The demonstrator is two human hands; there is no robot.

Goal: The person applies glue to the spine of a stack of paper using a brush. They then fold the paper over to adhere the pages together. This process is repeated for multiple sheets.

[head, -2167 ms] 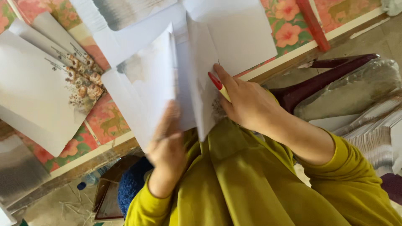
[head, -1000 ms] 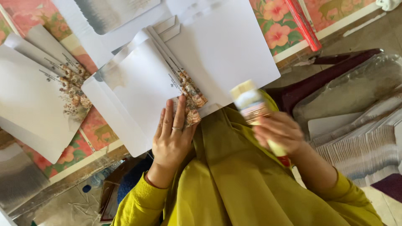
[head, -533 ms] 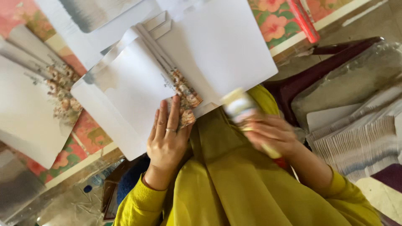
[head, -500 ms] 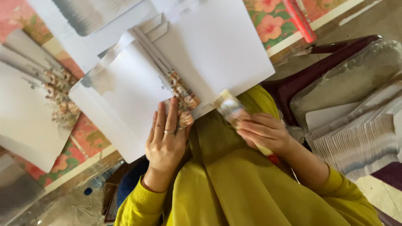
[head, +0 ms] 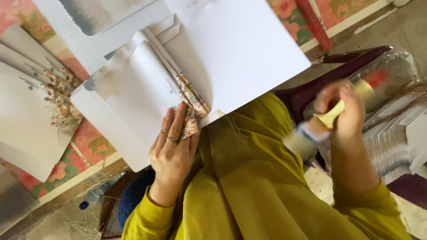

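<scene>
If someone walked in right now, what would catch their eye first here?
Probably the fanned stack of white cards with floral print along their edges, spread open in the middle and pinned flat by the left hand, which wears a ring. Next, at the right, the right hand grips a wide paintbrush, blurred in motion. Under it all lies a bright floral cloth in pink and green.
</scene>
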